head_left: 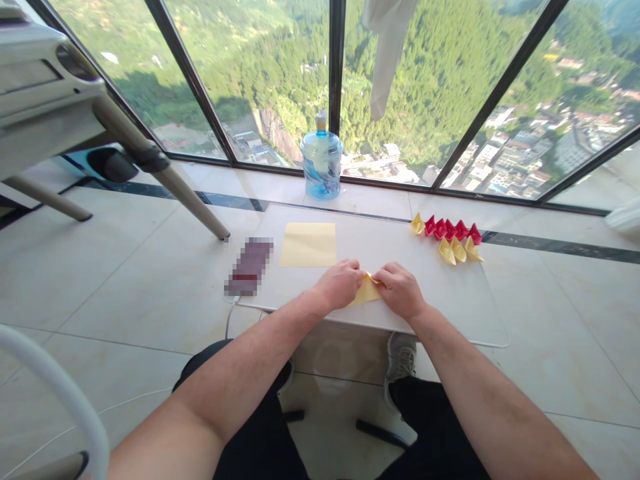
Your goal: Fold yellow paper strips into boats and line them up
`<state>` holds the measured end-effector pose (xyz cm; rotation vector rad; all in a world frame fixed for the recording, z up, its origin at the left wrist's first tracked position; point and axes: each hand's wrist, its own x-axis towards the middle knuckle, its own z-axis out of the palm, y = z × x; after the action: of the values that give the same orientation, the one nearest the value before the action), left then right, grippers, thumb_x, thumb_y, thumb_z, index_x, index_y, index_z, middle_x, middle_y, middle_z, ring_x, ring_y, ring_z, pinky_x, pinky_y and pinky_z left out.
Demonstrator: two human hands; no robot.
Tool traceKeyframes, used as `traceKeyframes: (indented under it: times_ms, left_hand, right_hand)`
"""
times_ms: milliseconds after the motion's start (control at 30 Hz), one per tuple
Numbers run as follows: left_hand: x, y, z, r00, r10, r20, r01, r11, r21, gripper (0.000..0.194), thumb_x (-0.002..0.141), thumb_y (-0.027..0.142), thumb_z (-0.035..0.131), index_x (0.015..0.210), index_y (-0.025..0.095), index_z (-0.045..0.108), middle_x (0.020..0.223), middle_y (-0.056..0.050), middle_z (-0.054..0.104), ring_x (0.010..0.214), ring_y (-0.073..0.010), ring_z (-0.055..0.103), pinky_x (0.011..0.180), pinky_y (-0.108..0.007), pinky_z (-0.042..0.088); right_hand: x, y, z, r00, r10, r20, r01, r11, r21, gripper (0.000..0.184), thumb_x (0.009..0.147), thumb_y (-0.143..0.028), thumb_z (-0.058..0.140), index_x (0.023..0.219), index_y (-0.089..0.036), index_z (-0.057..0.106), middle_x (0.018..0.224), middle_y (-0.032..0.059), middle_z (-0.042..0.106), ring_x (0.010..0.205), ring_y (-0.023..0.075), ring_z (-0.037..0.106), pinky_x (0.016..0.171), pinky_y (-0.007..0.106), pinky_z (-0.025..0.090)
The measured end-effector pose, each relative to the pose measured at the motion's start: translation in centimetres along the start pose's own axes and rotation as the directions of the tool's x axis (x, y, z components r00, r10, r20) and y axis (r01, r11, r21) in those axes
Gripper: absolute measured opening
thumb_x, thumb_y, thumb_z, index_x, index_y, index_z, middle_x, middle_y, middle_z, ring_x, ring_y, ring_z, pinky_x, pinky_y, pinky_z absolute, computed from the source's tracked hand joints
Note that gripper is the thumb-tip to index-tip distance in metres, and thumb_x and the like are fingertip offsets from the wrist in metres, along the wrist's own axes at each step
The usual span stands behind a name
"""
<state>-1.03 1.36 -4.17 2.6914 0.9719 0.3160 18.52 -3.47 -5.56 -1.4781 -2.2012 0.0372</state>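
Near the front edge of a low white table (385, 233), a partly folded sheet of yellow paper (367, 291) lies between my hands. My left hand (342, 283) grips its left side, fingers curled in. On the other side, my right hand (399, 288) pinches the paper close to its raised upper fold. Parts of the paper are hidden under both hands. Behind my left hand lies a flat yellow sheet (309, 245). At the table's right are folded red paper pieces (451, 230) in a row, with folded yellow paper pieces (455, 251) in front.
A blurred-out phone (250, 267) with a cable lies at the table's left. A blue water jug (322, 167) stands behind the table by the window. A chair-like frame leg (187, 193) reaches the floor at left. My shoe (401, 363) is below the front edge.
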Motion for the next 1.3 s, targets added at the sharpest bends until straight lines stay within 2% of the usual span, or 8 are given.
traceKeyframes:
  times_ms: [200,333,600,800,1100,1300]
  left_hand:
    - [0.0,0.1,-0.1,1.0,0.0,-0.005,0.0,1.0,0.012,0.023,0.093,0.019,0.049,0.091,0.016,0.072,0.093,-0.01,0.065,0.093,-0.0216,0.059,0.091,-0.033,0.048]
    - [0.0,0.1,-0.1,1.0,0.0,0.007,0.0,1.0,0.029,0.023,0.093,0.019,0.049,0.092,0.015,0.072,0.093,-0.01,0.065,0.094,-0.0211,0.06,0.091,-0.032,0.048]
    - [-0.2,0.2,-0.3,1.0,0.014,-0.016,-0.014,1.0,0.021,0.023,0.092,0.017,0.049,0.1,0.016,0.071,0.095,-0.009,0.067,0.095,-0.0213,0.061,0.093,-0.033,0.048]
    - [-0.3,0.3,-0.3,0.999,0.029,-0.018,-0.028,1.0,0.003,0.029,0.094,0.017,0.046,0.106,0.021,0.072,0.093,-0.008,0.066,0.09,-0.0194,0.061,0.09,-0.032,0.048]
    - [-0.3,0.3,-0.2,0.999,0.037,-0.007,-0.037,0.999,0.027,0.029,0.096,0.02,0.046,0.098,0.02,0.074,0.093,-0.008,0.064,0.089,-0.0196,0.059,0.087,-0.031,0.047]
    - [-0.3,0.3,-0.1,1.0,0.021,-0.014,-0.021,1.0,0.011,0.03,0.095,0.017,0.045,0.105,0.022,0.073,0.095,-0.008,0.065,0.091,-0.0198,0.06,0.089,-0.032,0.048]
  right_hand:
    - [-0.6,-0.3,-0.5,0.994,-0.107,0.029,0.11,0.989,-0.101,0.024,0.093,-0.014,0.053,0.088,-0.023,0.073,0.091,0.0065,0.069,0.087,0.0197,0.057,0.072,0.028,0.043]
    - [-1.0,-0.3,-0.7,0.987,-0.15,0.054,0.155,0.984,-0.092,0.027,0.094,-0.012,0.05,0.1,-0.025,0.073,0.101,0.0062,0.072,0.094,0.0202,0.06,0.078,0.03,0.046]
    - [-1.3,-0.2,-0.8,0.977,-0.192,0.091,0.198,0.978,-0.061,0.029,0.095,-0.014,0.049,0.112,-0.021,0.072,0.107,0.0092,0.072,0.099,0.0231,0.062,0.088,0.036,0.051]
    - [-1.5,-0.1,-0.7,0.974,-0.205,0.099,0.212,0.975,-0.068,0.031,0.096,-0.014,0.049,0.115,-0.023,0.071,0.112,0.0093,0.072,0.102,0.0233,0.062,0.09,0.038,0.051]
    - [-1.6,0.1,-0.6,0.967,-0.234,0.102,0.243,0.967,-0.077,0.03,0.097,-0.015,0.049,0.116,-0.022,0.071,0.112,0.0085,0.073,0.103,0.0233,0.063,0.092,0.038,0.052]
    - [-1.8,0.2,-0.6,0.967,-0.237,0.095,0.243,0.968,-0.065,0.032,0.096,-0.013,0.049,0.116,-0.023,0.071,0.113,0.0075,0.073,0.105,0.0237,0.063,0.092,0.039,0.052]
